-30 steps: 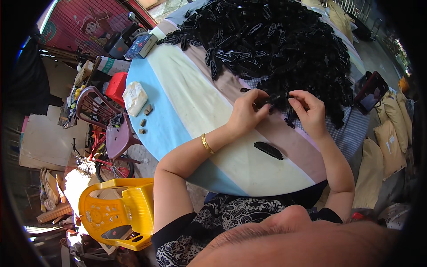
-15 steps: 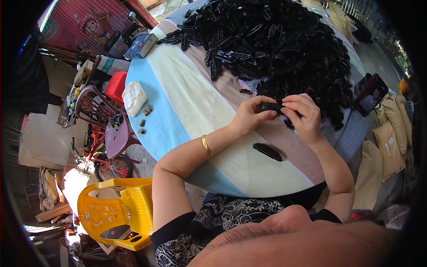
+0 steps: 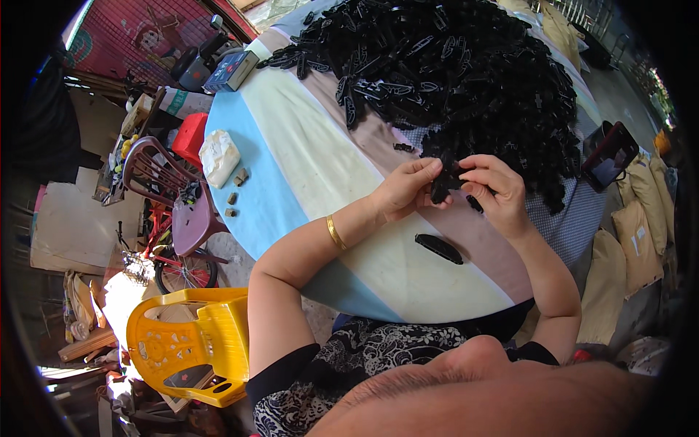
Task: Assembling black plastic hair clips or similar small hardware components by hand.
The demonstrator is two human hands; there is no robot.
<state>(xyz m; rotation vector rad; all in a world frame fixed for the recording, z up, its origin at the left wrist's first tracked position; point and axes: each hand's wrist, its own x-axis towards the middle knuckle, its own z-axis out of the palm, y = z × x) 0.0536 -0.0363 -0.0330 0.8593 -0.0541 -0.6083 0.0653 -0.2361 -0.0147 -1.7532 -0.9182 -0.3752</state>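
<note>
My left hand (image 3: 409,188) grips a small black plastic piece (image 3: 441,189) between thumb and fingers, holding it tilted up over the table. Close by on its right is my right hand (image 3: 499,191), fingers curled with the tips drawn in beside the piece; whatever they pinch is too small and dark to make out. A long oval black plastic piece (image 3: 438,248) lies on the cloth nearer to me. Just past my hands rises a big heap of similar black plastic pieces (image 3: 451,65). One small black bit (image 3: 403,148) sits apart at its edge.
A striped cloth (image 3: 291,146) covers the table. At its left side are a white plastic bag (image 3: 218,159), several small brown blocks (image 3: 231,198) and a blue box (image 3: 231,71). A phone (image 3: 611,156) stands at the right edge. A yellow chair (image 3: 218,335) is at my left.
The black piece has been turned from lying level between both hands to a more upright tilt in my left hand. My right fingertips have drawn slightly back from it.
</note>
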